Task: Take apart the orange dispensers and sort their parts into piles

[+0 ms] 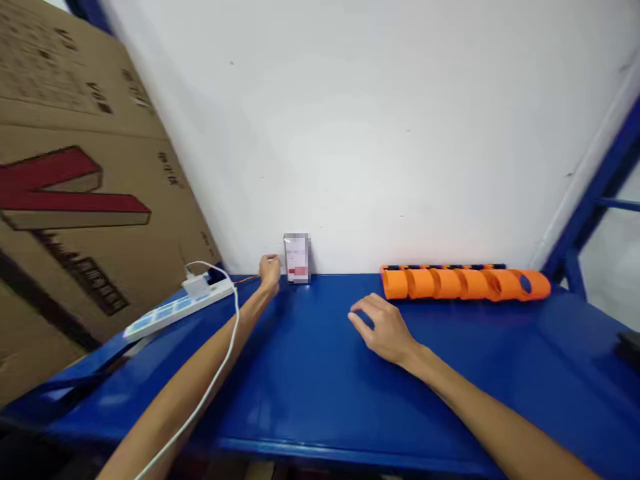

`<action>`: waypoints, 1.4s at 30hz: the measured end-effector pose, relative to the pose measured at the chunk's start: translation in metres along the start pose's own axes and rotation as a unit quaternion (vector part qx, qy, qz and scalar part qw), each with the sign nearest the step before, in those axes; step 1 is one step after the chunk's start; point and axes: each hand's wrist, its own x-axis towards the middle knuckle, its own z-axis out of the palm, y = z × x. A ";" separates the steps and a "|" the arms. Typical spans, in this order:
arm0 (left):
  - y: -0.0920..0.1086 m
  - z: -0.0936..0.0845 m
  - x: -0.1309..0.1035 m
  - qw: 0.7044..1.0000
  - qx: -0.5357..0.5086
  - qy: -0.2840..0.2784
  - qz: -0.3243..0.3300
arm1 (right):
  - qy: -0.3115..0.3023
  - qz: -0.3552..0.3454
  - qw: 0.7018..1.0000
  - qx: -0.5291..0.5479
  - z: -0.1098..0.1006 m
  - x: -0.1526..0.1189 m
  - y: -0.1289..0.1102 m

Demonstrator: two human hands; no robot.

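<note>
One phone (297, 259) upright on blue worktop (300, 373) | left hand (271, 273) just beside, curled, hold unclear | right hand (384, 329) curved, thumb-finger gap narrow

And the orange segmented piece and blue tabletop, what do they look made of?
Orange segmented piece: probably satin plastic, given its even colour and smooth rounded sections. Blue tabletop: glossy, likely painted metal, judging by its reflections; coated wood possible.

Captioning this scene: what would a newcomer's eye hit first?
Likely the bright orange segmented piece at the back right of the blue table. Then the big cardboard box on the left, and the left hand near a small upright screen at the back.
</note>
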 end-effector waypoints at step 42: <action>0.036 -0.014 -0.154 0.818 -0.301 -0.408 -0.273 | 0.056 0.053 0.995 -0.058 -0.002 0.010 -0.010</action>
